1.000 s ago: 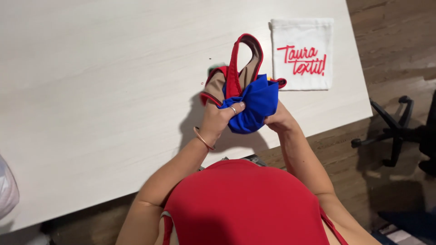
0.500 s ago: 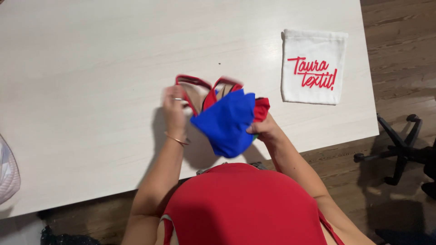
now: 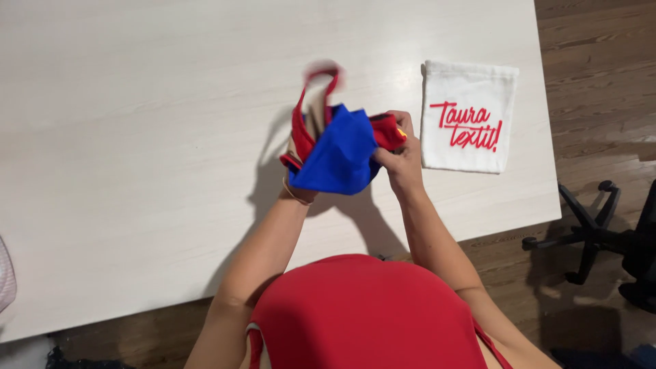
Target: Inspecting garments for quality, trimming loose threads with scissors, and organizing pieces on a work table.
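Here, both your hands hold a blue-and-red fabric garment with red straps [image 3: 339, 147] just above the pale wooden desk [image 3: 137, 137]. Your right hand [image 3: 402, 160] has its grip closed on the red edge; your left hand [image 3: 301, 184] is mostly hidden under the blue cloth, so I cannot tell its grip. A white drawstring cloth pouch with red lettering [image 3: 468, 116] lies flat nearby, to the right.

1 garment [image 3: 338, 154], 1 pouch [image 3: 468, 116], 2 hands, prob.

Both forearms reaching forward, hands close together — right hand [image 3: 403, 160] closed, left hand [image 3: 298, 183] mostly hidden.
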